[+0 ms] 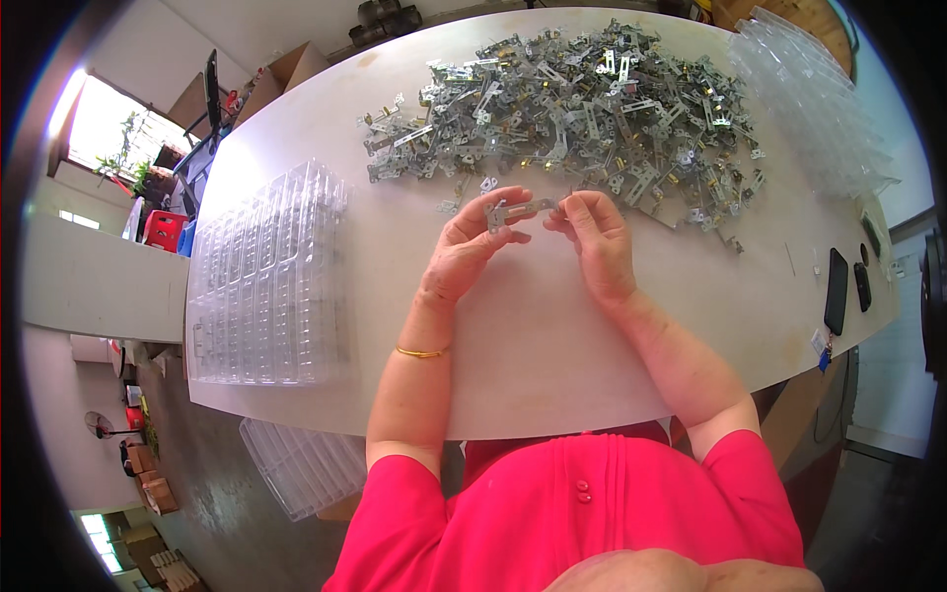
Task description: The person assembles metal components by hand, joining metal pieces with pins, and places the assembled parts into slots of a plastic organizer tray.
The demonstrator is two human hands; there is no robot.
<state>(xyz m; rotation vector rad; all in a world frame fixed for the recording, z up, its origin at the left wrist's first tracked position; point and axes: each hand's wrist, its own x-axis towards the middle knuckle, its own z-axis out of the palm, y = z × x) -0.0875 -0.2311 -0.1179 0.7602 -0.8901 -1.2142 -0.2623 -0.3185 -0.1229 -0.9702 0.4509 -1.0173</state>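
Observation:
Over the middle of the table, between my two hands, is a slim silvery metal bracket (525, 210) with a slotted arm. Its wider left end rests in the fingers of my left hand (464, 247); thumb and forefinger close on it. My right hand (602, 245) pinches the other end between thumb and fingertips, which partly cover it. Just beyond my hands spreads a large heap of similar metal brackets (582, 118), some with brass-coloured bits. A few loose brackets (488, 185) lie at the heap's near edge.
Clear plastic compartment trays (271, 281) stand stacked on the table's left. More clear trays (809, 109) lie at the far right. Near the right edge are a black phone (836, 293) and keys (825, 357). Another clear tray (301, 469) sits below the table's left edge.

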